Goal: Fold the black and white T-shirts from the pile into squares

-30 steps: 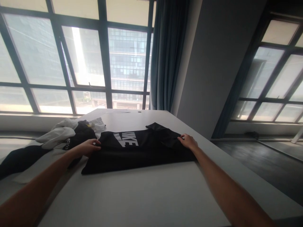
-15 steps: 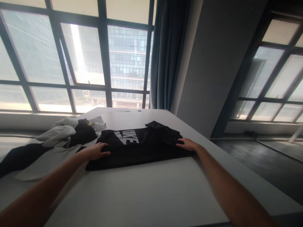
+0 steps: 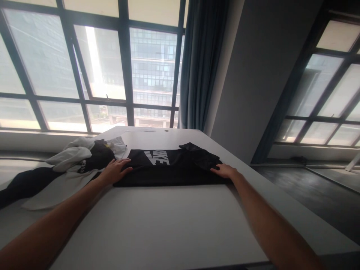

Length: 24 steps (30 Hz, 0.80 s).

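Observation:
A black T-shirt (image 3: pixel 174 174) with a large white printed logo and lettering lies folded lengthwise into a wide strip on the white table. Its short sleeve sticks out at the upper right. My left hand (image 3: pixel 116 171) rests on the shirt's left end, thumb and fingers apart. At the opposite end, my right hand (image 3: pixel 225 171) touches the cloth near the sleeve, its fingers stretched out and the thumb apart. The undersides of both hands are hidden.
A loose heap of white and black clothes (image 3: pixel 75 157) lies left of the shirt, beside my left forearm. The white table (image 3: pixel 168 228) reaches toward the windows. A blue-grey curtain (image 3: pixel 197 75) and a grey pillar (image 3: pixel 253 75) stand beyond it.
The shirt's left end has shifted away from me and slightly right with my left hand, so its near edge now runs straighter across. My right hand has barely moved.

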Available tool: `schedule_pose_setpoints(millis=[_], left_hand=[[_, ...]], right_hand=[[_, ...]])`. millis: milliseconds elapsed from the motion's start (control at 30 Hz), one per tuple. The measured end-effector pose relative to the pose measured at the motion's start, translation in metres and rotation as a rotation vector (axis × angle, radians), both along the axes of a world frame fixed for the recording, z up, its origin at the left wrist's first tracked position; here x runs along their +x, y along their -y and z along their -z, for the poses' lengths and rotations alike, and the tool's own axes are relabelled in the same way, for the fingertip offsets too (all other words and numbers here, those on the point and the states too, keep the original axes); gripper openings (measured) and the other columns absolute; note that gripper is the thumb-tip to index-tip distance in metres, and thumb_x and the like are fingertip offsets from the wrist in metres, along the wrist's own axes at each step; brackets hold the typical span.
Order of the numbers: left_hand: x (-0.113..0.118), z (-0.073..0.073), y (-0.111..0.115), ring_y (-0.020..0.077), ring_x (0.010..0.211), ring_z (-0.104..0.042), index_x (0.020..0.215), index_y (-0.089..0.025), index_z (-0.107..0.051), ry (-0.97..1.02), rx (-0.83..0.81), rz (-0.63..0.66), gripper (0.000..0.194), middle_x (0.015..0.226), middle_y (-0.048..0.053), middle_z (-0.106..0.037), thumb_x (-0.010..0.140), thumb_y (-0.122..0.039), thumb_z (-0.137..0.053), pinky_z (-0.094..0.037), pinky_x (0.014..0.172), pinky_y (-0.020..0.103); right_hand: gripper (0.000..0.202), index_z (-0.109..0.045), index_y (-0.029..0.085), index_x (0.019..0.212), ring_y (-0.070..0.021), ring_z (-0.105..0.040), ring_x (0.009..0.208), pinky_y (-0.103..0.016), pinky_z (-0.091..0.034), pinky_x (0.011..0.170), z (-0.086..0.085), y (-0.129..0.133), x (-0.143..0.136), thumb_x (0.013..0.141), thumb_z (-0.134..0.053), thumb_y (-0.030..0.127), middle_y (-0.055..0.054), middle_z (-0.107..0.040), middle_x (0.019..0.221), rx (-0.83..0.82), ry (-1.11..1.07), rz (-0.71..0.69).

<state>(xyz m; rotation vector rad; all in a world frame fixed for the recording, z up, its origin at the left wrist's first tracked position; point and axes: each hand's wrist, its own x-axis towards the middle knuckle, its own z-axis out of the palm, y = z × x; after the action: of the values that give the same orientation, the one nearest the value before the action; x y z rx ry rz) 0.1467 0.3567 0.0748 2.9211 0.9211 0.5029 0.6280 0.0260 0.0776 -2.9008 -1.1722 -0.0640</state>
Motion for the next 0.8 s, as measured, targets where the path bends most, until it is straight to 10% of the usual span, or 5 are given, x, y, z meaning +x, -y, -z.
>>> schedule_pose_setpoints(millis=[433, 800], left_hand=[[-0.007, -0.003, -0.007, 0.0325, 0.152, -0.016, 0.156, -0.019, -0.034, -0.273, -0.14, 0.001, 0.079, 0.164, 0.011, -0.022, 0.092, -0.064, -0.031, -0.009, 0.121, 0.056], [0.033, 0.002, 0.052, 0.0258, 0.154, -0.013, 0.157, -0.023, -0.031, -0.244, -0.166, 0.173, 0.072, 0.165, 0.005, -0.021, 0.097, -0.061, -0.024, -0.011, 0.123, 0.048]], right_hand=[[0.068, -0.035, 0.027, 0.155, -0.0256, -0.02, 0.152, -0.057, -0.013, 0.121, 0.013, -0.003, -0.011, 0.1, -0.017, 0.062, -0.007, -0.025, 0.164, 0.066, -0.114, -0.092], [0.073, -0.03, 0.025, 0.157, -0.0246, -0.014, 0.153, -0.05, -0.009, 0.123, 0.006, -0.047, -0.09, 0.098, -0.021, 0.066, -0.005, -0.023, 0.165, 0.084, -0.15, -0.424]])
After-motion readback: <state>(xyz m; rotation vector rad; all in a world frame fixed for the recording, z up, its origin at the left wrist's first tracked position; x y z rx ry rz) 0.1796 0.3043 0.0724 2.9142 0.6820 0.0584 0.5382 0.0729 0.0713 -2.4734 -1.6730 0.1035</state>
